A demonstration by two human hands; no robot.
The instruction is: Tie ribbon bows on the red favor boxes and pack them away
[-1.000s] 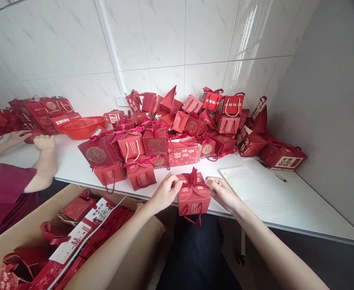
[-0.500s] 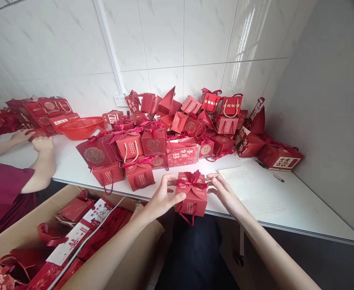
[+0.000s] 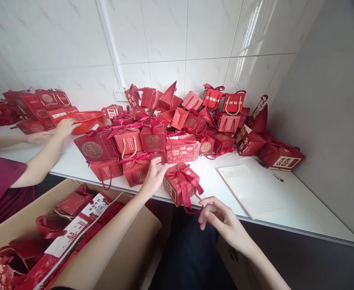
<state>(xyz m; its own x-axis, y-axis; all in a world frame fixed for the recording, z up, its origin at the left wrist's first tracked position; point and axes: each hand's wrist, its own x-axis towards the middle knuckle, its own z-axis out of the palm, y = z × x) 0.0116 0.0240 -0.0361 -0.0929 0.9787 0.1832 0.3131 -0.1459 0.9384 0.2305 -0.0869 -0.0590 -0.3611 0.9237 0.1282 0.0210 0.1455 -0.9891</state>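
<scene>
Left forearm (image 3: 104,241): bare, enters from below and to the left of the ribboned box (image 3: 181,183) and rises diagonally toward it, wrist straight.

Left hand (image 3: 153,176): back of the hand faces the camera. The fingers are extended and laid against the box's left side, touching it. The thumb is hidden, so a clamping grip cannot be confirmed.

Right forearm (image 3: 261,268): bare, enters from below and to the right of the box, angled up and to the left.

Right hand (image 3: 222,220): just below the box and to its right, clear of the box body. The fingers are loosely spread and slightly curled, nothing enclosed. The fingertips (image 3: 201,210) lie close under the box's lower front edge; contact cannot be determined.
</scene>
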